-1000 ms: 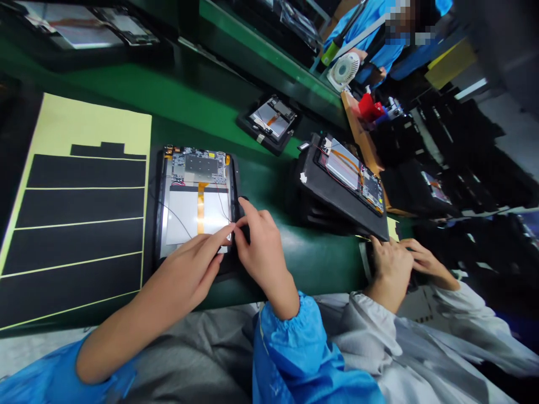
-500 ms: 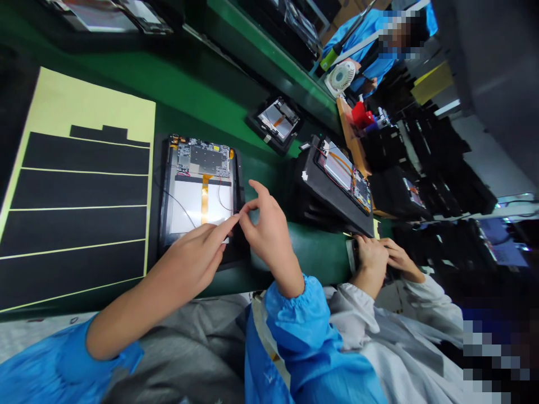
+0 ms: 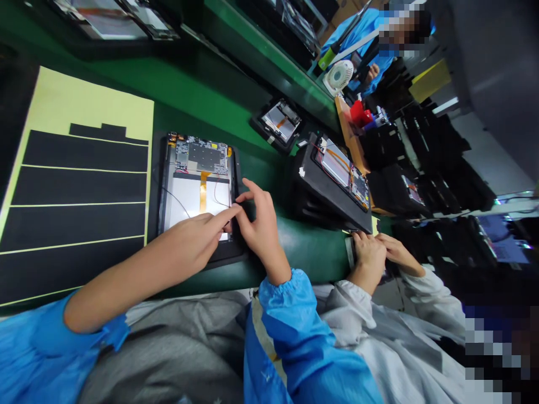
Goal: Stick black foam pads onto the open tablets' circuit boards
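Observation:
An opened tablet (image 3: 197, 185) lies on a black foam tray, showing its circuit board (image 3: 202, 154), white battery, orange ribbon cable (image 3: 203, 191) and thin wires. Over its lower right part reaches my left hand (image 3: 204, 235), its outstretched index finger at the frame's right edge and its other fingers curled under. My right hand (image 3: 260, 219) is beside that edge, thumb and index finger closed in a pinch against the left fingertip. Whatever lies between the fingertips is too small to make out. Left of the tablet is a yellow sheet (image 3: 96, 92) bearing black adhesive strips (image 3: 84, 188).
Another opened tablet (image 3: 341, 168) rests on stacked black foam trays (image 3: 307, 191) at right. A smaller tray with a device (image 3: 281, 120) lies behind. A co-worker's hands (image 3: 370, 252) work at far right. A white fan (image 3: 339, 76) stands near another person at the back.
My right hand has shifted slightly left and up toward the tablet's right edge. My left hand has stayed by the same edge, its fingertip still meeting the right fingers. The view moved slightly.

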{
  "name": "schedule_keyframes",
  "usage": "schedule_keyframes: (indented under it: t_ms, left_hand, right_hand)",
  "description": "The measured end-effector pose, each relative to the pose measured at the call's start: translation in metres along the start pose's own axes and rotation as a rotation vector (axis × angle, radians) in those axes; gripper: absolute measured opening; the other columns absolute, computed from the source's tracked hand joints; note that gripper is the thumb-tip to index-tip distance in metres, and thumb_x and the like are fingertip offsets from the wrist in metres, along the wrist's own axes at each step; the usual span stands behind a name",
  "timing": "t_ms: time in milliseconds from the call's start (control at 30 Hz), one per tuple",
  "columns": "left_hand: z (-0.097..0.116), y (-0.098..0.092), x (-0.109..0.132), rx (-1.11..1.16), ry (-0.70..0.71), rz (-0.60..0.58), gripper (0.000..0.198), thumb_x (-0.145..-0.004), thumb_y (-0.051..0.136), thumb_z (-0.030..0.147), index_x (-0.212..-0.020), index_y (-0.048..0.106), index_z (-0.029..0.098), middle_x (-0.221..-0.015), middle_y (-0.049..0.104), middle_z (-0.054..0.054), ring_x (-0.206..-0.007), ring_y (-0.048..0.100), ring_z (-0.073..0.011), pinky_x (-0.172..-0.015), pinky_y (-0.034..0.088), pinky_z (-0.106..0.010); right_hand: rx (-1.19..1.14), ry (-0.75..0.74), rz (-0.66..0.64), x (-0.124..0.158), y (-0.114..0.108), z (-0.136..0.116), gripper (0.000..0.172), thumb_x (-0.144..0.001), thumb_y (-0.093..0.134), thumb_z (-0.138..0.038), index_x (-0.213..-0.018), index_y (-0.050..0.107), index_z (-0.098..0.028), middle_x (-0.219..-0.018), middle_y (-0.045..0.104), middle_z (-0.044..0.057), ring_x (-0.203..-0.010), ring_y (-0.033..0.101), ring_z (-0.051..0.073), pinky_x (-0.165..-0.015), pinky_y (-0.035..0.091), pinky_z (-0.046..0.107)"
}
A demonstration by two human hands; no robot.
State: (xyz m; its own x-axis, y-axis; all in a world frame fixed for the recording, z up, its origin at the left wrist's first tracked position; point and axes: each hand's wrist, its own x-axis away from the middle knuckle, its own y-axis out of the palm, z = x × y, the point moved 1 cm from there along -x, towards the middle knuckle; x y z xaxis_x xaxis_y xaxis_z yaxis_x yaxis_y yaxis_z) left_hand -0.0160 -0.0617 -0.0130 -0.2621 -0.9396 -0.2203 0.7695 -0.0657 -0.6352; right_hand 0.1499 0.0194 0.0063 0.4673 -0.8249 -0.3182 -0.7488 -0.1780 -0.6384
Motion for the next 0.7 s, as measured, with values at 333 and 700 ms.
schedule_keyframes:
  t_ms: [333, 700]
  left_hand:
    - [0.007, -0.009, 0.035, 0.003, -0.087, 0.158, 0.043, -0.107, 0.04, 0.028, -0.149, 0.045, 0.027, -0.123, 0.073, -0.005, -0.11, 0.073, -0.0213, -0.095, 0.058, -0.03]
    - [0.006, 0.002, 0.041, -0.089, -0.025, 0.187, 0.049, -0.103, 0.033, 0.019, -0.151, 0.046, 0.018, -0.119, 0.069, -0.005, -0.107, 0.07, -0.0208, -0.09, 0.061, -0.037]
  right_hand:
    - [-1.317, 0.8, -0.004, 0.062, -0.014, -0.044, 0.029, -0.093, 0.071, -0.031, -0.119, 0.069, -0.02, -0.058, 0.044, -0.011, -0.042, 0.025, 0.005, -0.04, 0.023, 0.015]
    - [-1.59, 0.899, -0.052, 0.078, 0.009, -0.05, 0.038, -0.097, 0.067, -0.033, -0.134, 0.065, -0.026, -0.052, 0.044, -0.012, -0.041, 0.016, 0.006, -0.037, 0.023, 0.013]
